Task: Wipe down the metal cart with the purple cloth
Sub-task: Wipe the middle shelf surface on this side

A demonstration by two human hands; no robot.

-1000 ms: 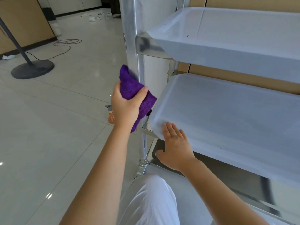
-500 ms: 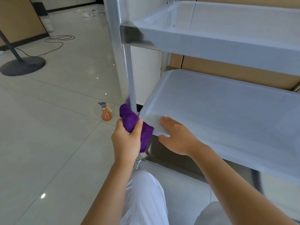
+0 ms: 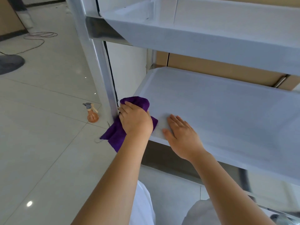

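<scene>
The metal cart point(image 3: 100, 65) fills the right of the head view, with an upright post at its near-left corner and film-covered shelves. My left hand point(image 3: 135, 120) grips the purple cloth point(image 3: 116, 135) and holds it against the post, at the corner of the middle shelf point(image 3: 219, 111). Part of the cloth bunches above my fingers and the rest hangs below my wrist. My right hand point(image 3: 181, 133) lies flat, fingers straight, on the front-left edge of the middle shelf, just right of the cloth.
An orange spray bottle point(image 3: 92, 113) stands on the tiled floor left of the post. A dark round stand base point(image 3: 9, 62) and a cable point(image 3: 40, 36) lie farther back left. The top shelf point(image 3: 211, 30) overhangs above. A brown wall panel point(image 3: 219, 69) is behind the cart.
My left hand has slid the cloth down the post from above the middle shelf to its corner. My right hand stayed on the shelf's front edge. The view has moved closer.
</scene>
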